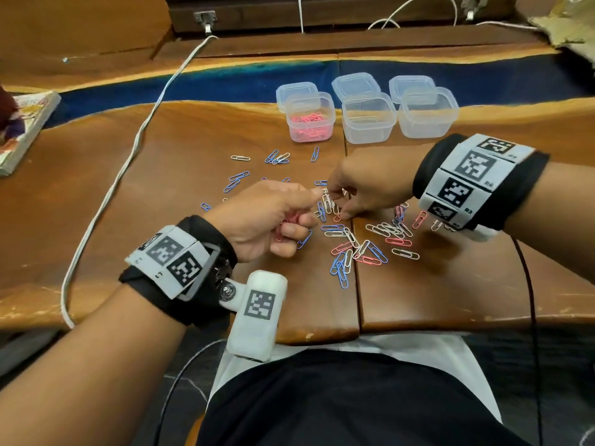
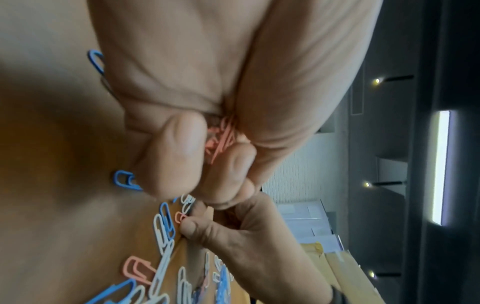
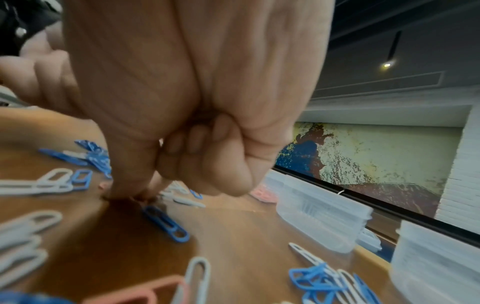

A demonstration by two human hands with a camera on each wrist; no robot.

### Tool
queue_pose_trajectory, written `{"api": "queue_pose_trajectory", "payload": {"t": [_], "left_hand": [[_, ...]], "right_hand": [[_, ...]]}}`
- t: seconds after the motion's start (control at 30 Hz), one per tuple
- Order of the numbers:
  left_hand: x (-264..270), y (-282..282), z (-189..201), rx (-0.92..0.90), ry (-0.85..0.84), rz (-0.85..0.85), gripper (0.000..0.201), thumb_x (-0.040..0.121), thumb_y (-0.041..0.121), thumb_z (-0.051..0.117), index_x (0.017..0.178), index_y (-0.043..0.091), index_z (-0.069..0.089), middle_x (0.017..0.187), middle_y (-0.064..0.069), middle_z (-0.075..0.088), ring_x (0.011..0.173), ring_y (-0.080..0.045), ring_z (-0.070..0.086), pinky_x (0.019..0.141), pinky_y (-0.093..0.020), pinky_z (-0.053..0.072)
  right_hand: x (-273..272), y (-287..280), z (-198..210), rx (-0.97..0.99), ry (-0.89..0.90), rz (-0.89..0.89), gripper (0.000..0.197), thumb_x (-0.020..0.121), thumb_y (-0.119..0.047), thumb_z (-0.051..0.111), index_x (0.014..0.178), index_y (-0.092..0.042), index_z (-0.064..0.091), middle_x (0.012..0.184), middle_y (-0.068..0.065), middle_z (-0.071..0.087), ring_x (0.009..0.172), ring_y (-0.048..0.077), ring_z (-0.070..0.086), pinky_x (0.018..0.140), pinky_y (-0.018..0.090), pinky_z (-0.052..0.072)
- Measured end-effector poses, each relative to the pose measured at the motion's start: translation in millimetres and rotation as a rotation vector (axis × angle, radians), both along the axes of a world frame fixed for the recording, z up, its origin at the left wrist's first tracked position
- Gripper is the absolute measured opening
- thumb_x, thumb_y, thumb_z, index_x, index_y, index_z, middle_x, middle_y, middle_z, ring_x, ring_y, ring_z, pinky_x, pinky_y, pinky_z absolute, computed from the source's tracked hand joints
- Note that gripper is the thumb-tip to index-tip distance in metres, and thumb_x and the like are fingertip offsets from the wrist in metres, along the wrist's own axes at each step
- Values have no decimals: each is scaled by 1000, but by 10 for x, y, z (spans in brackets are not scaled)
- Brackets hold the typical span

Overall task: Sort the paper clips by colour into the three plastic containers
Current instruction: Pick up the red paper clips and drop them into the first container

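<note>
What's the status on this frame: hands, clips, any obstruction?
Left hand grips pink clips. Right hand pinching at the loose pile. Only left container holds clips. Nothing blocking.

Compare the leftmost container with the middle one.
The leftmost container holds a heap of pink clips; the middle container looks nearly empty, with at most a few pale clips, hard to tell. The leftmost one looks pink through its wall; the middle one looks clear. Both are open, square, translucent tubs with lids behind them.

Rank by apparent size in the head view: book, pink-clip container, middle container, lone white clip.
1-2. Middle container and pink-clip container: alike.
3. Book: cropped, unsure.
4. Lone white clip.
</note>
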State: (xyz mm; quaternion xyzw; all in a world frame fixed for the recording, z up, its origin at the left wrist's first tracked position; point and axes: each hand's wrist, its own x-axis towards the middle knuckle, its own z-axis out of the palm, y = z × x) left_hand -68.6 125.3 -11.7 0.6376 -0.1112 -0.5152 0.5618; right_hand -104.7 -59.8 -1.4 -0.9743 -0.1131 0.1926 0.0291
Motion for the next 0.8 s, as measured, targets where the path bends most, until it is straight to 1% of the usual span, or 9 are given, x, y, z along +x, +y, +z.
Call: {"api": "queue_pose_trajectory", "payload": {"t": [0.13,0.2,0.27,0.33,0.4,0.5,0.6,0.67,0.8], "left_hand": [[-44,-10,-35,71,-140,-71,19,98,10,47,81,11,56,60,0,42,38,-5,28,39,-13,18],[-100,-58,-32,211,-372,-154,20,96,15,51,80,12,63,55,2,41,39,-8,29,38,-14,22],[-172,-126,-48,366,-693,-269,20,90,24,60,73,15,67,49,7,44,43,-10,36,41,-18,29],[-237,-185,-82,457,-967,-335,25,83,31,69,63,20,60,55,8,48,57,-14,45,52,-25,33],[-265,-222,-115,489,-1111,-351,22,78,35,74,65,22,61,67,6,55,69,-18,52,59,-27,36],[-274,-254,-121,492,-1195,-391,14,76,35,74,76,22,68,78,2,63,76,-22,58,63,-28,41],[-298,-283,-103,492,-1286,-428,9,81,28,68,81,19,68,81,-3,63,83,-28,60,65,-31,46],[-298,-307,-96,499,-1278,-453,11,81,21,62,82,12,68,81,-8,62,83,-32,60,67,-35,50],[-258,-337,-100,483,-1172,-518,18,78,19,62,78,2,66,81,-16,64,77,-33,60,69,-39,54]], "right_hand": [[13,-12,-7,3,53,46,22,89,-31,64,73,-23,51,63,-10,48,58,5,42,50,15,30],[18,-9,-28,-4,73,44,26,90,-30,62,70,-25,47,65,-10,48,58,6,42,51,15,29],[12,-1,-34,-5,99,30,26,92,-30,60,70,-24,47,66,-10,49,58,7,43,52,17,31],[-11,2,-21,11,127,5,23,91,-28,59,71,-22,51,64,-8,51,57,8,43,51,17,32],[-58,-15,6,76,125,-40,21,89,-24,59,70,-18,53,58,-6,52,51,10,42,49,17,34],[-146,-76,75,223,119,-143,20,88,-22,56,72,-9,56,58,4,58,48,9,40,48,18,36],[-205,-137,126,352,155,-272,21,87,-20,51,70,-9,54,60,7,55,52,18,42,48,31,38],[-226,-160,146,531,248,-419,21,87,-11,45,65,-12,46,60,8,48,46,18,34,42,25,30],[-214,-203,168,767,290,-570,31,78,3,42,53,-14,41,61,16,45,42,16,23,44,19,21]]}}
